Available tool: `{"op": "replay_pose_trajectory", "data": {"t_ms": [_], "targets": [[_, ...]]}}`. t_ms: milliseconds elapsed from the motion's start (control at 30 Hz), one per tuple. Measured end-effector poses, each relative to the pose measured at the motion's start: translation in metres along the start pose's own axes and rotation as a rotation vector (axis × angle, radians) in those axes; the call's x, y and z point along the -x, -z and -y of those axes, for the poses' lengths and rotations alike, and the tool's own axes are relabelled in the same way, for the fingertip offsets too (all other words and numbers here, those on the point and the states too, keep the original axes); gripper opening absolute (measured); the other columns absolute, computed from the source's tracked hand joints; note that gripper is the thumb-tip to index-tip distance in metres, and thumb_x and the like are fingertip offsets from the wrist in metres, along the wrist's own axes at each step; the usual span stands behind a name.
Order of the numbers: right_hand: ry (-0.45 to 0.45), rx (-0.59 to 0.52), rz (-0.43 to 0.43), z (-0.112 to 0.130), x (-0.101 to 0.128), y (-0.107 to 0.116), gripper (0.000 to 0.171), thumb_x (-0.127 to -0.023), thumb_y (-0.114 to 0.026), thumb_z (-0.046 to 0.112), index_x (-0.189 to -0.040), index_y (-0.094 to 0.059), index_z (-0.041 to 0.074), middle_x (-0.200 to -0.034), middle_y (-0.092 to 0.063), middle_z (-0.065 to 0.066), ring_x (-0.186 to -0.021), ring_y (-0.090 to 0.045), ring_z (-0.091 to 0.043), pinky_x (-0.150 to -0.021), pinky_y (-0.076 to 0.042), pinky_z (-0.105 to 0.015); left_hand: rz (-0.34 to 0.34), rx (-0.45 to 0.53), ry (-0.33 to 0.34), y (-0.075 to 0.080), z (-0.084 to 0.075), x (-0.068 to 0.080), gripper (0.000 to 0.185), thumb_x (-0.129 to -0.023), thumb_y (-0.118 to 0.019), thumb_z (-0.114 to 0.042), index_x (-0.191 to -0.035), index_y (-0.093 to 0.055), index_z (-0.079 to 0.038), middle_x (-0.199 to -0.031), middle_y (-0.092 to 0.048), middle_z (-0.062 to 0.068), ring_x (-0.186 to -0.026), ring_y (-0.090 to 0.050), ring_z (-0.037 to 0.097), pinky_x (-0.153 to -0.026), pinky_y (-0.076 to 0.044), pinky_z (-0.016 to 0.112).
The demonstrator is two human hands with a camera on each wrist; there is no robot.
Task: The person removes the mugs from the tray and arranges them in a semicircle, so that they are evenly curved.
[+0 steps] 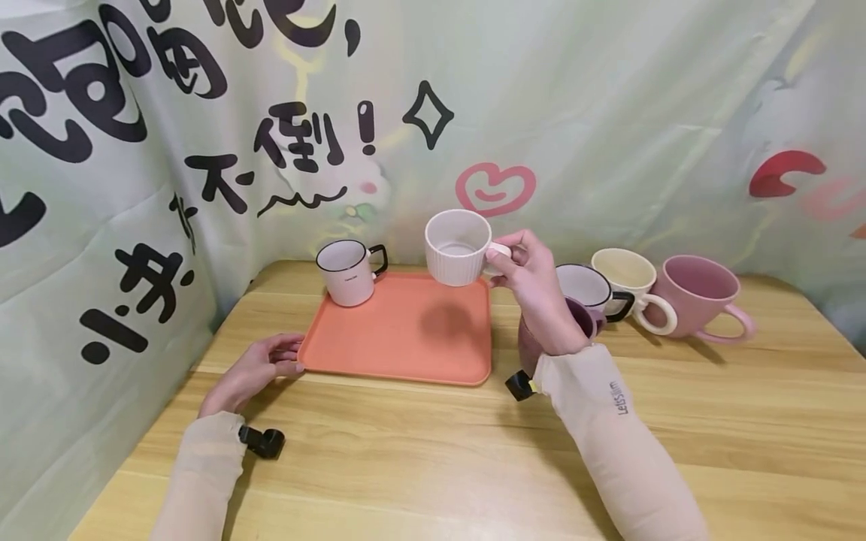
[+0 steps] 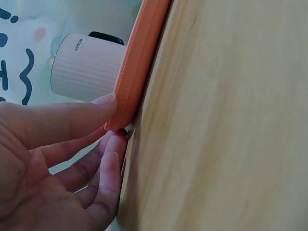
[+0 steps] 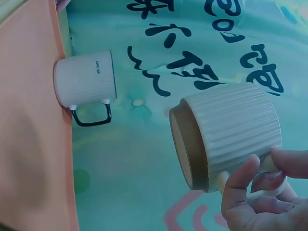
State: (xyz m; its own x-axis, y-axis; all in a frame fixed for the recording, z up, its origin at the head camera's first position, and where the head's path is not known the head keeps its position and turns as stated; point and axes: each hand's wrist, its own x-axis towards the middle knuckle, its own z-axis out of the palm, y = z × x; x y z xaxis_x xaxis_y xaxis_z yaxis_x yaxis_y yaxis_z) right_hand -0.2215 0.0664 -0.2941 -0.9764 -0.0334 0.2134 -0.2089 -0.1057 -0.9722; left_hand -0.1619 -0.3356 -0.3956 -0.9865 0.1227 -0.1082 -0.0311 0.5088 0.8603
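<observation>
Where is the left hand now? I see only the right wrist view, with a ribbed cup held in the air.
Observer: The left hand rests on the table, fingertips touching the near left corner of the orange tray.
Operator: Are other cups waiting somewhere?
Observer: Yes, four stand in a group right of the tray, among them a pink cup.
Operator: Is the held cup above the tray?
Observer: Yes, the ribbed cup, held by the right hand, hangs over its far right part.
</observation>
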Motion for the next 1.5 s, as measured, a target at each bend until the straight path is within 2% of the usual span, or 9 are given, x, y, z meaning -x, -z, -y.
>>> {"op": "replay_pose_trajectory", "data": {"t_ms": [333,600,833,1100,1333,1500], "targets": [[0.022,0.021,0.009,0.005,0.014,0.029,0.008,-0.101,-0.058,0.001,-0.107,-0.054,0.006,-0.097,-0.065,0.002,-0.085,-0.06,-0.013,-0.07,-0.053,-0.023,-0.003,-0.028,-0.015,0.002,0.003,-0.001,0.059,-0.093,-0.07,0.0,-0.144,-0.043,0.014,-0.133,-0.056,0.031,-0.116,-0.057,0.039,-0.083,-0.051,0.02],[0.066,-0.029,-0.021,0.012,0.025,0.059,0.011,-0.102,-0.058,0.001,-0.104,-0.053,0.011,-0.092,-0.066,0.007,-0.081,-0.059,-0.01,-0.07,-0.053,-0.022,-0.001,-0.016,-0.018,0.001,0.002,0.0,0.059,-0.093,-0.07,0.0,-0.143,-0.043,0.015,-0.134,-0.055,0.032,-0.116,-0.056,0.038,-0.082,-0.051,0.019],[0.104,-0.072,-0.042,0.014,0.033,0.087,0.013,-0.099,-0.061,-0.003,-0.102,-0.058,0.009,-0.092,-0.07,0.003,-0.083,-0.063,-0.01,-0.069,-0.054,-0.021,0.0,-0.021,-0.015,0.001,0.001,0.001,0.061,-0.093,-0.07,-0.001,-0.144,-0.042,0.014,-0.136,-0.054,0.033,-0.118,-0.056,0.039,-0.083,-0.05,0.019],[0.127,-0.141,-0.063,0.013,0.043,0.12,0.012,-0.097,-0.063,-0.003,-0.1,-0.061,0.008,-0.104,-0.073,0.001,-0.086,-0.065,-0.009,-0.068,-0.055,-0.02,-0.001,-0.05,-0.009,0.002,0.001,0.001,0.06,-0.094,-0.07,-0.002,-0.145,-0.042,0.014,-0.136,-0.054,0.032,-0.117,-0.056,0.039,-0.082,-0.05,0.018],[0.137,-0.16,-0.098,0.016,0.049,0.138,0.012,-0.097,-0.063,-0.005,-0.101,-0.062,0.006,-0.089,-0.071,-0.002,-0.069,-0.064,-0.011,-0.062,-0.055,-0.018,-0.006,-0.061,0.006,0.002,0.002,0.001,0.061,-0.094,-0.07,-0.003,-0.145,-0.041,0.015,-0.136,-0.053,0.032,-0.117,-0.056,0.038,-0.082,-0.049,0.018],[0.137,-0.223,-0.119,0.02,0.052,0.149,0.012,-0.096,-0.064,-0.006,-0.103,-0.06,0.004,-0.088,-0.07,-0.005,-0.062,-0.063,-0.014,-0.057,-0.054,-0.02,0.001,-0.056,-0.001,0.002,0.002,0.0,0.062,-0.094,-0.07,-0.003,-0.145,-0.04,0.015,-0.137,-0.053,0.032,-0.118,-0.056,0.039,-0.082,-0.05,0.018]]}}
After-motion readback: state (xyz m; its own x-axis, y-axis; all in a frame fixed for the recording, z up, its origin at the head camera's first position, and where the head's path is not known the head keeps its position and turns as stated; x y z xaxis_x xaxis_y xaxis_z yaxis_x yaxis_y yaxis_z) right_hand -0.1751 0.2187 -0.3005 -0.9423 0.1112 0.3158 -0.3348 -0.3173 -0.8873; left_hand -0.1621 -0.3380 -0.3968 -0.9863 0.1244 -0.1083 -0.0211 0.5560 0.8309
